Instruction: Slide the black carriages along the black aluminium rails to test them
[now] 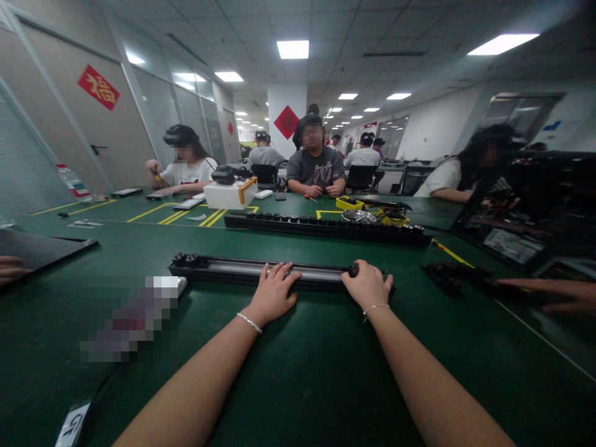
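A long black channel-shaped tray point(233, 267) lies crosswise on the green table, with a grey inner strip along its length. Small black parts point(189, 259) sit in its left end. My left hand point(274, 292) rests across the middle of the tray, fingers spread over the strip and thumb at the near edge. At the right end, my right hand point(370, 285) has its fingers bent around a small dark part point(354, 270), which they mostly cover. Beyond lies a second long black tray point(326, 228), filled with a row of similar small parts.
A blurred-out flat device point(135, 320) lies left on the green table point(298, 385). Behind the far tray are a metal dish point(358, 216), a yellow bin point(349, 203) and a white box point(230, 194). A co-worker's hand point(544, 292) reaches in from the right beside dark parts point(444, 278).
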A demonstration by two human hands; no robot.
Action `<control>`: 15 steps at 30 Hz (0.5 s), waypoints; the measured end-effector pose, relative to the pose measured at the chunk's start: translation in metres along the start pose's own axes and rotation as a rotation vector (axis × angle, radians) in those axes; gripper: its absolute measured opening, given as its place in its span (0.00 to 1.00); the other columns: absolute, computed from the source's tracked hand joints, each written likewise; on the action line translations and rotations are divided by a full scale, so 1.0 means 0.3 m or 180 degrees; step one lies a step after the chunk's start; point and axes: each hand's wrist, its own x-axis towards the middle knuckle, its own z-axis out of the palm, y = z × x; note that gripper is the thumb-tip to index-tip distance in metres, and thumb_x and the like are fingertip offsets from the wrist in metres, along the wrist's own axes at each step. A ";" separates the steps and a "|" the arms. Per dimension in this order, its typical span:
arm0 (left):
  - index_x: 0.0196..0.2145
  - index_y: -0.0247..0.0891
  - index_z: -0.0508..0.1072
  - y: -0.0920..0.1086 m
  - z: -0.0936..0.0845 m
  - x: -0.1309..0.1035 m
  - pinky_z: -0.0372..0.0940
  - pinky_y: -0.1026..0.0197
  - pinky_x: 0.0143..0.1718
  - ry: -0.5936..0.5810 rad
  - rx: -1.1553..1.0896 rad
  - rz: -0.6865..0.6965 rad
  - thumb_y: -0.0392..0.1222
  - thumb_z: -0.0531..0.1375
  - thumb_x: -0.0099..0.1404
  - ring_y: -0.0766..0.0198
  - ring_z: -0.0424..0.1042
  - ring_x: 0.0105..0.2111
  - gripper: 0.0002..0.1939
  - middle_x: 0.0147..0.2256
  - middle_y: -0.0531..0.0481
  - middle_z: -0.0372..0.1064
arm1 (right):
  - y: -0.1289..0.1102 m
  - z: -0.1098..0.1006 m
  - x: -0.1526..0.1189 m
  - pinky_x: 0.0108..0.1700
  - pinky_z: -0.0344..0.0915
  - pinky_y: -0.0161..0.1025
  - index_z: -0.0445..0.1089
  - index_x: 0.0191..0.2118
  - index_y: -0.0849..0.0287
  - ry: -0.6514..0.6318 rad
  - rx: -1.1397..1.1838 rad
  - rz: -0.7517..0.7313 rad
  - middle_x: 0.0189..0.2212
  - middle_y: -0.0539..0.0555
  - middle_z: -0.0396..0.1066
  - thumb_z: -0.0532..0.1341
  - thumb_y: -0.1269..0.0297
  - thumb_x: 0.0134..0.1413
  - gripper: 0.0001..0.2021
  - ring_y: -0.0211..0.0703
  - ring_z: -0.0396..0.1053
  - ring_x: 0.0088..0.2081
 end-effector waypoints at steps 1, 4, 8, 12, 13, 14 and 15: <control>0.54 0.51 0.63 0.001 -0.001 0.000 0.39 0.41 0.61 -0.0004 -0.0002 -0.0009 0.46 0.57 0.58 0.52 0.51 0.60 0.25 0.59 0.49 0.56 | 0.000 0.000 0.001 0.58 0.37 0.62 0.65 0.49 0.58 -0.0003 0.0016 0.0012 0.47 0.59 0.68 0.52 0.57 0.49 0.21 0.53 0.59 0.54; 0.54 0.51 0.63 0.003 -0.001 0.001 0.38 0.41 0.61 -0.0013 -0.0006 -0.0040 0.46 0.57 0.58 0.52 0.51 0.60 0.25 0.59 0.49 0.56 | 0.001 -0.003 0.003 0.59 0.38 0.59 0.65 0.48 0.58 -0.0045 0.0042 0.0033 0.47 0.59 0.68 0.52 0.57 0.49 0.21 0.52 0.58 0.54; 0.54 0.51 0.63 0.003 0.004 0.002 0.38 0.41 0.62 0.0014 -0.0018 -0.0039 0.45 0.57 0.58 0.52 0.51 0.60 0.25 0.59 0.49 0.56 | 0.006 -0.008 0.005 0.58 0.42 0.55 0.66 0.47 0.58 -0.0073 0.0026 0.0018 0.46 0.59 0.68 0.52 0.57 0.49 0.20 0.51 0.60 0.53; 0.53 0.51 0.63 0.001 0.010 0.001 0.38 0.41 0.62 0.0045 -0.0007 -0.0042 0.46 0.58 0.57 0.52 0.51 0.60 0.25 0.59 0.49 0.57 | 0.013 -0.008 0.002 0.55 0.47 0.50 0.66 0.47 0.58 -0.0022 0.0009 -0.0067 0.45 0.58 0.69 0.52 0.58 0.50 0.19 0.50 0.61 0.51; 0.53 0.51 0.63 0.000 0.010 0.001 0.38 0.41 0.62 0.0041 -0.0002 -0.0045 0.46 0.58 0.57 0.52 0.51 0.60 0.25 0.59 0.49 0.57 | 0.014 -0.007 0.001 0.55 0.48 0.49 0.66 0.47 0.59 -0.0002 0.0007 -0.0081 0.45 0.58 0.69 0.52 0.58 0.50 0.19 0.50 0.62 0.51; 0.53 0.51 0.63 0.000 0.010 0.001 0.38 0.41 0.62 0.0036 0.0001 -0.0045 0.46 0.58 0.57 0.52 0.51 0.60 0.25 0.59 0.49 0.56 | 0.015 -0.006 0.000 0.55 0.48 0.49 0.66 0.47 0.59 0.0022 0.0008 -0.0086 0.45 0.58 0.69 0.52 0.58 0.50 0.19 0.50 0.62 0.51; 0.53 0.51 0.63 0.000 0.010 0.001 0.38 0.41 0.62 0.0031 0.0002 -0.0042 0.46 0.58 0.58 0.52 0.51 0.61 0.25 0.59 0.49 0.56 | 0.016 -0.005 -0.001 0.55 0.48 0.48 0.66 0.47 0.59 0.0048 0.0010 -0.0084 0.45 0.58 0.69 0.52 0.59 0.50 0.19 0.49 0.62 0.51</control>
